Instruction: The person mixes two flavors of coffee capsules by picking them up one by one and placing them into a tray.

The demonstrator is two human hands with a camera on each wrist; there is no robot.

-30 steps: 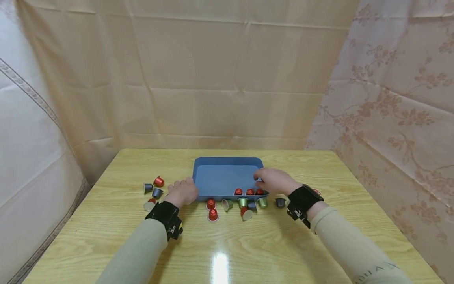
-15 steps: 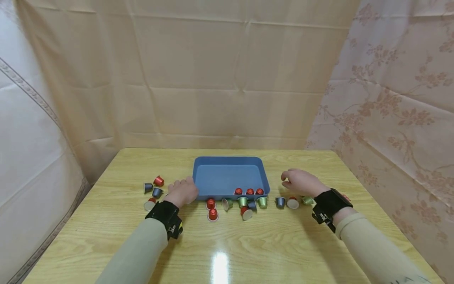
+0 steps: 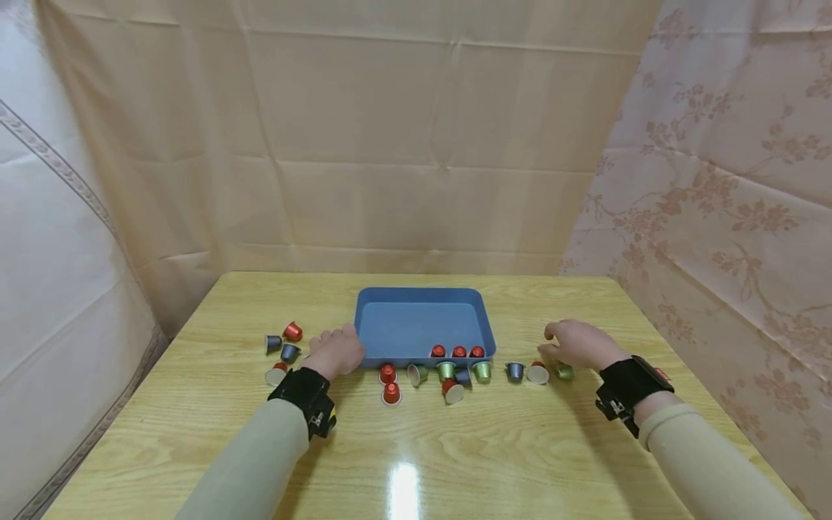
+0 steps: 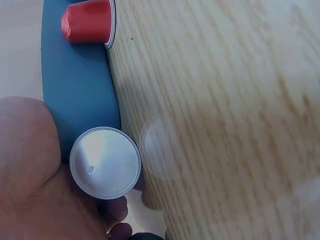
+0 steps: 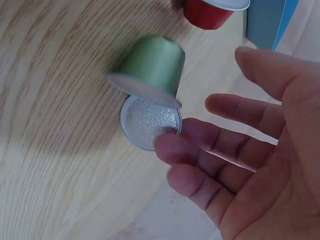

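Note:
My left hand (image 3: 334,354) stays at the front left corner of the blue tray (image 3: 422,360). Its curled fingers and thumb hold a coffee capsule (image 4: 105,162), silver lid towards the wrist camera and body mostly hidden. My right hand (image 3: 581,344) is low over the table, right of the tray, fingers spread and loosely bent around nothing. Its fingertips overlap a silver-lidded capsule (image 5: 147,125) in the right wrist view; contact is unclear. Beside that capsule is a tilted, blurred green capsule (image 5: 152,67), with a red capsule (image 5: 207,14) further off.
Three red capsules (image 3: 459,352) sit along the tray's front inside. Red, green and blue capsules, including a red one (image 3: 391,393), stand or lie before it. A blue capsule (image 3: 515,372) is right of the tray. Several more, one red (image 3: 293,331), lie at the left.
My right hand has moved right, out from over the tray's right end, and down to the capsules at the right. The left hand and the tray have kept their places.

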